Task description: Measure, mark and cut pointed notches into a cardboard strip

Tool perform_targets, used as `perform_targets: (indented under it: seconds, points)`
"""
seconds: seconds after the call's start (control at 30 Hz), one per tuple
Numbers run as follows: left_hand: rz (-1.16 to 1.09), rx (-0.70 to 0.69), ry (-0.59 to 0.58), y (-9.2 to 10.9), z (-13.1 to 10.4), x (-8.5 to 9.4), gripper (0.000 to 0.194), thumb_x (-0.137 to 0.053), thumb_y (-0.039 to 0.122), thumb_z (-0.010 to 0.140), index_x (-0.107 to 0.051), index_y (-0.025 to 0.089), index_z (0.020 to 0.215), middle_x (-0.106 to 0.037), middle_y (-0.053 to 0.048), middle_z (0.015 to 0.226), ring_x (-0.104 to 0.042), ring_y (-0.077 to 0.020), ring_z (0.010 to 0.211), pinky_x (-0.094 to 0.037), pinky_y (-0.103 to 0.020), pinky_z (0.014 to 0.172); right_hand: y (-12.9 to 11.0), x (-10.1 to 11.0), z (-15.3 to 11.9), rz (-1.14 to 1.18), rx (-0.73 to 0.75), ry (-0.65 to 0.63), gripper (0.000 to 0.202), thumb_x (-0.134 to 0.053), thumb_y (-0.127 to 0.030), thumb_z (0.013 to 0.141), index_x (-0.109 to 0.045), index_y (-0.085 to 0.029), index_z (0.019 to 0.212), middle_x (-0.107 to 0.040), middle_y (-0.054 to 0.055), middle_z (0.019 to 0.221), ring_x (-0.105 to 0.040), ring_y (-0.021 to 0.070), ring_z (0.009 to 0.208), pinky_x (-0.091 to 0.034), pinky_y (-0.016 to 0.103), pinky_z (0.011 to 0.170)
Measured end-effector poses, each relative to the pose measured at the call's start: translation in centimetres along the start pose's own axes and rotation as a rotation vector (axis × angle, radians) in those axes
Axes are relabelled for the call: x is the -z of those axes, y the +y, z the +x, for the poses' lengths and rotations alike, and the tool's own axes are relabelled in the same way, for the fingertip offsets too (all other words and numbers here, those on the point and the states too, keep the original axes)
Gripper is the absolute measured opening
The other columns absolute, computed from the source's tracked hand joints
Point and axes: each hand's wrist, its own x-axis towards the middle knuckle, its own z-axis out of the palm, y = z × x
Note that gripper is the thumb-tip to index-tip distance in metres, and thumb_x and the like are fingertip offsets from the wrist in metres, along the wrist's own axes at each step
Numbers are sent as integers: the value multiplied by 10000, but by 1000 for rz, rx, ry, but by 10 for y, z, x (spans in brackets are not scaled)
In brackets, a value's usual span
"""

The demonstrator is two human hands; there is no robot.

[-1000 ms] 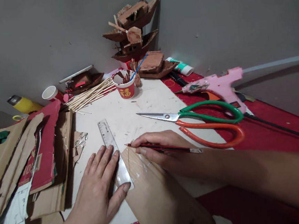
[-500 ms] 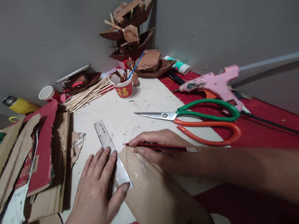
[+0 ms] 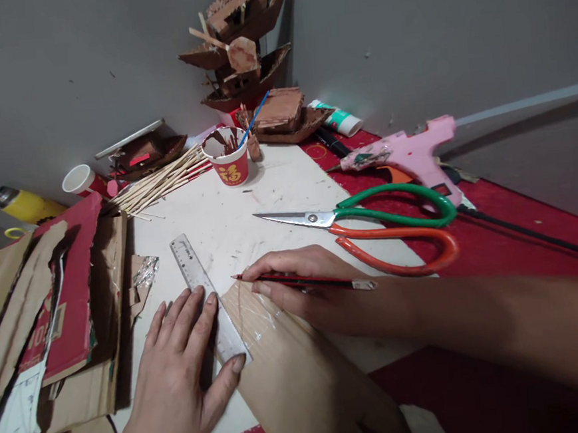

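My left hand [image 3: 175, 365] lies flat with its fingers spread over a clear ruler [image 3: 182, 251]. Its fingertips and thumb press the ruler along the left edge of a brown cardboard piece [image 3: 302, 382]. In my right hand [image 3: 304, 275] is a dark red-and-black pencil [image 3: 324, 282], pinched between thumb and fingers. The pencil's tip is by the cardboard's upper corner, a little right of the ruler; whether it touches is unclear. A faint line runs down the cardboard near the ruler. Just beyond my right hand lie scissors [image 3: 319, 219] with green and orange handles.
Cardboard scraps [image 3: 75, 293] pile up at left. Behind are thin wooden sticks [image 3: 166, 179], a red paper cup [image 3: 230, 171] with brown paint, and several cardboard boats [image 3: 241, 53] against the wall. At right sits a pink glue gun [image 3: 414, 156] with its cord.
The whole view has shifted slightly, so things appear a little further left and higher. Both hands keep nearly the same pose on the ruler and the pencil.
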Motion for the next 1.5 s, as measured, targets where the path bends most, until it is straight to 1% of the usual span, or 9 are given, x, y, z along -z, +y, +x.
perform_targets:
  seconds: [0.27, 0.47, 0.6, 0.7, 0.8, 1.1, 1.23, 1.37, 1.5]
  points:
    - [-15, 10, 11, 2, 0, 0, 669, -584, 365, 902, -363, 130, 1487, -475, -214, 1469, -417, -341, 1376, -319, -561, 1119, -4, 2, 2, 0, -46, -16, 283, -525, -132, 895, -720, -154, 1100, -778, 53, 1040, -719, 187, 940, -534, 278, 818]
    - [-15, 5, -4, 1, 0, 0, 667, -571, 378, 912, -353, 123, 1489, -446, -212, 1504, -381, -338, 1410, -327, -560, 1117, -8, 6, -1, 58, 86, -27, 307, -468, -183, 949, -693, -67, 1124, -759, 118, 1030, -706, 187, 934, -529, 281, 826]
    - [-3, -6, -5, 2, -1, -1, 668, -565, 374, 916, -352, 103, 1488, -427, -214, 1524, -368, -337, 1422, -327, -558, 1118, -14, 6, -7, 171, 117, -64, 309, -424, -194, 972, -661, -88, 1141, -724, 74, 930, -669, 153, 803, -525, 260, 735]
    - [3, -9, -11, 2, -1, -3, 676, -559, 379, 920, -343, 98, 1496, -416, -214, 1533, -363, -338, 1425, -329, -565, 1115, -13, 3, -10, 203, 85, -82, 274, -451, -196, 961, -649, -134, 1140, -692, 37, 884, -643, 148, 773, -511, 250, 692]
    - [-8, -5, -9, 3, 0, -4, 680, -550, 376, 923, -326, 106, 1506, -413, -212, 1536, -363, -337, 1426, -333, -570, 1114, -11, -1, -9, 212, 61, -43, 263, -462, -177, 942, -661, -158, 1113, -688, 24, 865, -640, 147, 762, -502, 246, 679]
    - [-39, 3, 2, 4, 0, -3, 690, -556, 377, 920, -310, 133, 1517, -425, -198, 1534, -370, -329, 1428, -325, -562, 1126, -13, 0, -5, 141, 0, -98, 274, -449, -186, 910, -664, -166, 1078, -691, 34, 832, -643, 174, 745, -501, 286, 678]
    - [-20, -7, -10, 3, 0, -2, 677, -552, 368, 919, -332, 111, 1505, -430, -204, 1529, -390, -338, 1414, -333, -561, 1118, -10, -2, -5, 156, 3, -120, 294, -447, -173, 903, -674, -149, 1088, -723, 54, 905, -652, 173, 773, -500, 282, 692]
    - [-9, -10, -27, 3, 0, -1, 668, -556, 372, 916, -350, 112, 1497, -422, -201, 1536, -392, -342, 1413, -338, -565, 1114, -10, -5, -4, 142, 9, -118, 311, -439, -163, 901, -683, -110, 1087, -725, 72, 901, -646, 163, 750, -491, 274, 688]
    - [-12, -8, -23, 2, 0, -1, 684, -561, 381, 910, -340, 131, 1506, -422, -189, 1539, -402, -342, 1407, -336, -562, 1119, -12, -7, -2, 133, 2, -114, 323, -437, -165, 916, -692, -117, 1109, -731, 63, 905, -652, 153, 758, -496, 254, 702]
